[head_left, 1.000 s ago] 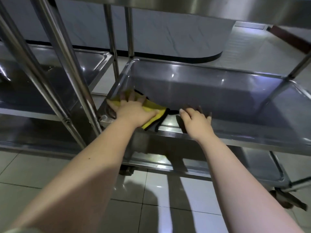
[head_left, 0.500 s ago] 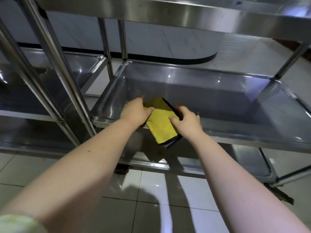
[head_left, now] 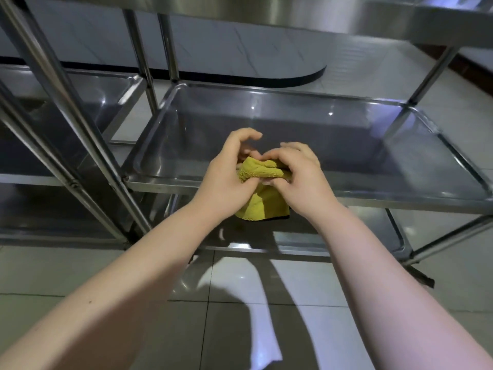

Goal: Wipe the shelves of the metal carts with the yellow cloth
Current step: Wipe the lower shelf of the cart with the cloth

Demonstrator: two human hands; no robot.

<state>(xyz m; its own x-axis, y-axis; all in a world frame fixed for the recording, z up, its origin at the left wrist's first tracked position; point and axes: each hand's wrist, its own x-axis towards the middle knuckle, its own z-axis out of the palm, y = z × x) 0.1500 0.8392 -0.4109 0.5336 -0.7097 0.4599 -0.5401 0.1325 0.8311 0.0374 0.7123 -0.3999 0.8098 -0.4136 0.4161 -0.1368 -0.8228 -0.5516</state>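
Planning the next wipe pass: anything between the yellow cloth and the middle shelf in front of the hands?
Nothing visible. The left hand and right hand grip the yellow cloth, bunched over the front rim of the middle shelf; no object shows on it beyond. The cart's posts stand left of that path.

left forearm [head_left: 133, 289]: bare | right forearm [head_left: 386, 276]: bare | left grip [head_left: 224, 180]: bare | right grip [head_left: 298, 180]: bare

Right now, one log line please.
left hand: grips yellow cloth | right hand: grips yellow cloth | yellow cloth: bunched at shelf front rim
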